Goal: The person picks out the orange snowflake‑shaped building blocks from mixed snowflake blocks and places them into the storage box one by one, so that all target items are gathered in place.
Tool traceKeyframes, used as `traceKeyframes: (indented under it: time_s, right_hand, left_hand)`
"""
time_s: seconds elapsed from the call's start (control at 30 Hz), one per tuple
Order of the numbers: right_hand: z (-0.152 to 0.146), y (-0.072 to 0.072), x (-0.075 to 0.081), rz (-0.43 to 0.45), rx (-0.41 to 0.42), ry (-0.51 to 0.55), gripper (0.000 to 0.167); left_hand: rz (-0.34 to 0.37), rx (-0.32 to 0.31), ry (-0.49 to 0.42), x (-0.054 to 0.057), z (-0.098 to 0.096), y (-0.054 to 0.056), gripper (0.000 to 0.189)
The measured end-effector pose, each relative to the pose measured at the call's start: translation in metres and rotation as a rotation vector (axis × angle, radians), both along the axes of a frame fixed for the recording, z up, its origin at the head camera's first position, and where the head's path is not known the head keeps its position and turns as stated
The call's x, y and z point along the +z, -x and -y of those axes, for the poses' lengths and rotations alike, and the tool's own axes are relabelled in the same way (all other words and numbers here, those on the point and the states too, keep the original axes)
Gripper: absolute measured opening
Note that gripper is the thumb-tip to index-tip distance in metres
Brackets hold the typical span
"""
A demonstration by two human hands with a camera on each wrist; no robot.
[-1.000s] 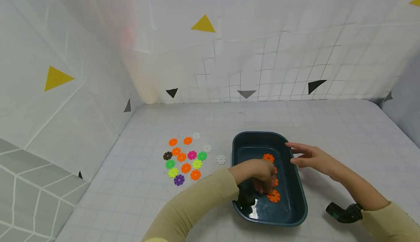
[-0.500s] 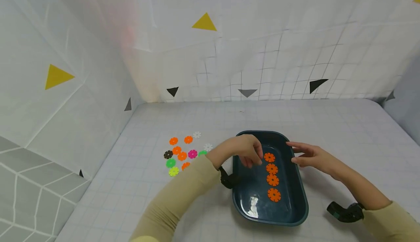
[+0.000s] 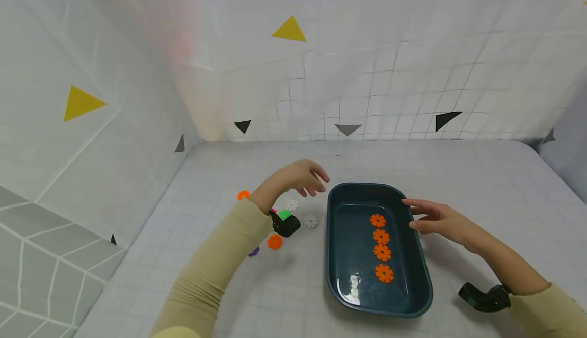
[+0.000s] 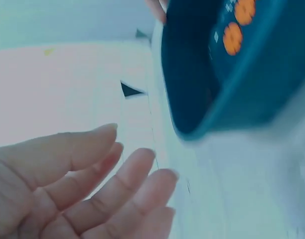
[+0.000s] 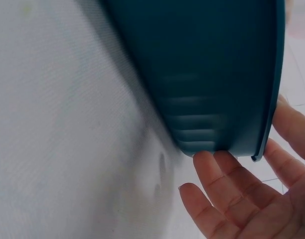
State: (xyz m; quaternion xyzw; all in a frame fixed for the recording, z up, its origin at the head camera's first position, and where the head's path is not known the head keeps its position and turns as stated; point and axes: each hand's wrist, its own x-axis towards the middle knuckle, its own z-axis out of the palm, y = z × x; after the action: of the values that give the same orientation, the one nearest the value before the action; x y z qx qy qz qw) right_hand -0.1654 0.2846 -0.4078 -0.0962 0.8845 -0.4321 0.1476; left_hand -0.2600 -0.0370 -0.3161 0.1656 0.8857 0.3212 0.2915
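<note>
A: What looks done so far?

B: Four flat, notched orange plastic discs (image 3: pixel 381 236) lie in a line inside the deep, dark teal plastic basin (image 3: pixel 348 241), right of its middle and running from its far end toward its near end; I'd judge that row the finished part; what is left would be the loose discs on the basin's left.

A: Which can you make out there?

B: Closest to the basin's left wall, a notched white plastic disc (image 3: pixel 311 221); beyond it from the basin, a second white disc (image 3: pixel 291 205), a half-covered bright green disc (image 3: pixel 284 214) and an orange disc (image 3: pixel 274 242); farther from the basin, a partly hidden purple disc (image 3: pixel 254 252) and another orange disc (image 3: pixel 243 195); the beige left sleeve (image 3: pixel 206 261) and black wrist camera (image 3: pixel 286 225) block that patch, so I can't give a full count.

A: And the left hand (image 3: pixel 302 176)?

B: It hangs over the pale worktop (image 3: pixel 481 175), just off the basin's far left corner; fingers loosely bent, only a narrow gap between thumb and index finger; it holds nothing that I can see.

A: The right hand (image 3: pixel 435 222)?

B: At the basin's right wall, toward the far end; fingers spread and fairly straight, fingertips touching the wall, not wrapped round it; how hard they press, I can't tell.
</note>
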Motion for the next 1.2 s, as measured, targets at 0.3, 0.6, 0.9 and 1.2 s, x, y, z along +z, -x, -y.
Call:
traceKeyframes:
  time_s: [0.3, 0.6, 0.9, 1.2]
  right_hand:
    - [-0.002, 0.001, 0.0, 0.015, 0.014, 0.018, 0.064]
    - [-0.003, 0.001, 0.0, 0.012, 0.022, 0.04, 0.064]
    - [-0.002, 0.001, 0.0, 0.005, 0.023, 0.031, 0.063]
    - [-0.002, 0.001, 0.001, 0.005, 0.021, 0.027, 0.064]
  left_hand:
    - [-0.121, 0.068, -0.137, -0.022, 0.051, 0.024, 0.027]
    - [-0.225, 0.175, -0.141, -0.051, 0.1, 0.038, 0.03]
    - [-0.224, 0.291, -0.081, -0.07, 0.138, 0.043, 0.036]
    - [-0.188, 0.418, -0.004, -0.092, 0.166, 0.046, 0.038]
